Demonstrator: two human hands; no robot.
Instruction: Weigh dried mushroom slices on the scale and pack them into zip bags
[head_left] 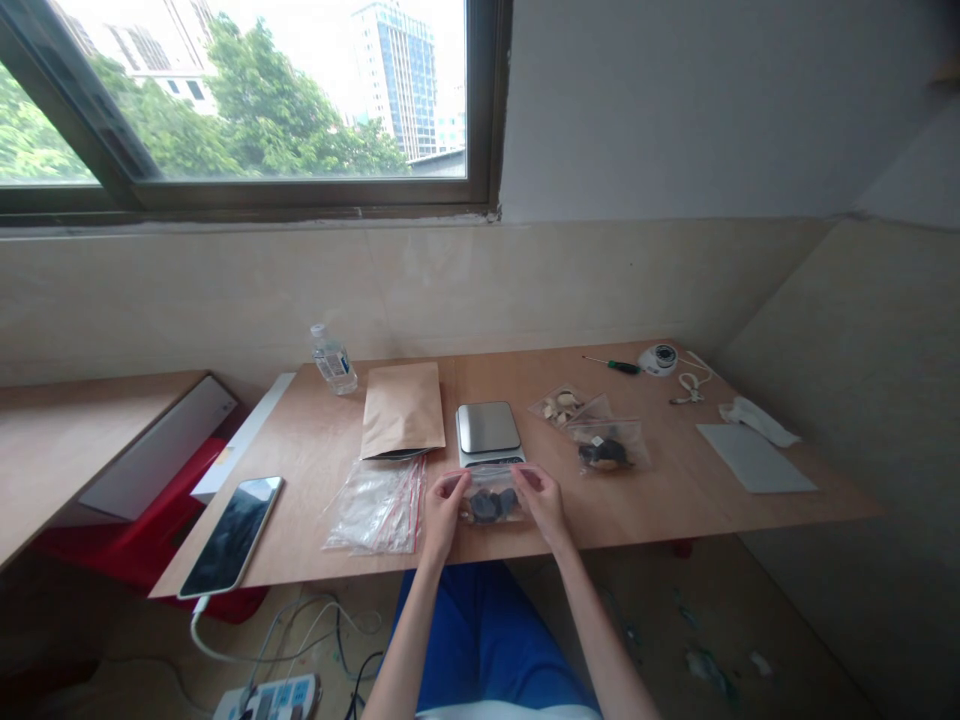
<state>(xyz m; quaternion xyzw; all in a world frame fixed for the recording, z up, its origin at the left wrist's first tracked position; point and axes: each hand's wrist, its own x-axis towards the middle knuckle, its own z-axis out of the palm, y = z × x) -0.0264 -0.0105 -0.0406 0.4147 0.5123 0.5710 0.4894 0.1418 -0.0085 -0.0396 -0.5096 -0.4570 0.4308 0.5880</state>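
Observation:
A clear zip-lock bag (491,506) with several dark pieces inside is stretched between my two hands at the table's near edge. My left hand (445,505) pinches its top left corner. With thumb and fingers closed, my right hand (543,500) grips the top right corner. Just beyond the bag sits a small digital scale (488,430) with a bare metal plate; the bag partly covers its front. Left of my left hand lies a stack of empty zip-lock bags (373,508) with red seals.
A brown paper pouch (403,410), a water bottle (334,362) and a charging phone (234,535) stand or lie leftward. To the right are filled bags (606,450), (564,404), a green screwdriver (622,367), a white dome camera (658,360) and a grey sheet (754,460).

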